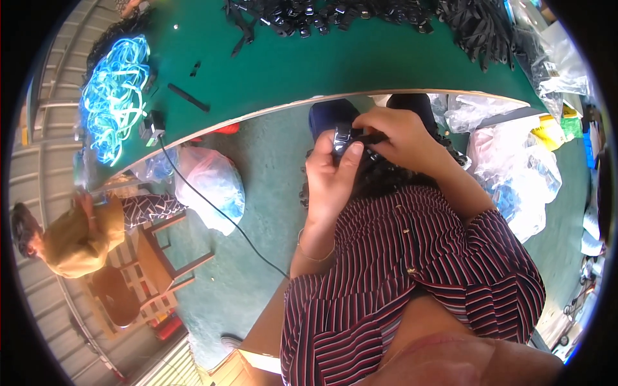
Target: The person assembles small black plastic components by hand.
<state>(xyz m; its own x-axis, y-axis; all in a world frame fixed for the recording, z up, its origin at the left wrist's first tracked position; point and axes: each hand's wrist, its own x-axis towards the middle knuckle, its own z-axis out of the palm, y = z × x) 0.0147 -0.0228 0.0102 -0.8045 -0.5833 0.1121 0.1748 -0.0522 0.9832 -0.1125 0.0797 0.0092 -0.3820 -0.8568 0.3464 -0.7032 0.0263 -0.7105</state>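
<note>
My left hand [329, 170] is closed round a black buckle [341, 136] with a shiny face, its thumb pressed along the near side. To its right, my right hand [405, 136] pinches a short black strap [371, 137] that meets the buckle; its fingertips partly hide the joint. Both hands are above my lap, just off the table's near edge. Beneath them lies a heap of black pieces [381, 177], mostly covered by my hands and wrists.
The green table [270, 77] carries black buckles [309, 19], black straps [479, 32], a loose black strip [188, 97] and blue cords [116, 96]. A cable [219, 209] runs from a black box [153, 125]. Plastic bags [209, 186] flank me. A co-worker [84, 241] is beside a wooden chair [154, 257].
</note>
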